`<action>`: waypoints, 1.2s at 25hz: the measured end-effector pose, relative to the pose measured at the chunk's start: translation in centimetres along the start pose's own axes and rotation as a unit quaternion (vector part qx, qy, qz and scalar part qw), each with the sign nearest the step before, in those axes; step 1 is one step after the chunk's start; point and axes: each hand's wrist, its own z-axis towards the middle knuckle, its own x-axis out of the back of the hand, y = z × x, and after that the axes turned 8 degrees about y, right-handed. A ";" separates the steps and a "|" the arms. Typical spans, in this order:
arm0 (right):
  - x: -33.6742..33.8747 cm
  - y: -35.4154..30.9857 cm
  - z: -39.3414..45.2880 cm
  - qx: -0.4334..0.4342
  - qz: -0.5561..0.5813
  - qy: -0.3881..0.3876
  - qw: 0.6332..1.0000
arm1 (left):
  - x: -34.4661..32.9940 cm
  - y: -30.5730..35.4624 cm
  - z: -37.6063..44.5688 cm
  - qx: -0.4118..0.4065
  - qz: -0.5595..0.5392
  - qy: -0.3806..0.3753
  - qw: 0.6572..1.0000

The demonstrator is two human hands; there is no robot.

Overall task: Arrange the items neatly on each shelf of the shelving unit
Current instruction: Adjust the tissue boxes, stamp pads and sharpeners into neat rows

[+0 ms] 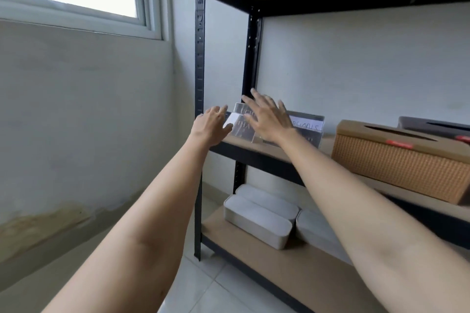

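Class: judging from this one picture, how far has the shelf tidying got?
Looks done: the grey boxes sit side by side on the lower shelf. In hand: the left hand and right hand, both open, reach the clear holders. Possibly left: the woven box overhangs its shelf edge.

Blurred handwriting on the clear acrylic holders' (306,126) white card (307,123) cannot be read with confidence.

The middle shelf (267,146) carries clear acrylic stands (309,126) at 9 o'clock, a woven brown box (396,162) at 3. The lower shelf (292,262) carries grey lidded boxes (259,218).
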 end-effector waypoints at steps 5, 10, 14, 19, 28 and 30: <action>-1.1 4.1 5.7 -0.035 -0.012 -0.095 0.995 | -3.1 0.5 5.1 -0.063 -0.023 -0.038 0.997; -4.4 8.2 11.7 -0.003 -0.056 -0.241 0.969 | -7.1 -1.0 9.0 -0.101 -0.082 -0.097 0.987; -7.3 10.7 15.7 -0.009 -0.109 -0.332 0.937 | -9.3 -1.9 10.4 -0.100 -0.131 -0.094 0.982; -9.6 11.4 17.0 0.022 -0.130 -0.348 0.928 | -11.6 -1.9 11.7 -0.092 -0.148 -0.070 0.982; -10.7 13.0 17.8 0.014 -0.055 -0.342 0.938 | -14.9 -1.4 13.3 -0.090 -0.108 -0.058 0.988; -11.1 13.1 17.9 0.001 -0.030 -0.324 0.945 | -15.5 -1.2 13.7 -0.085 -0.106 -0.060 0.989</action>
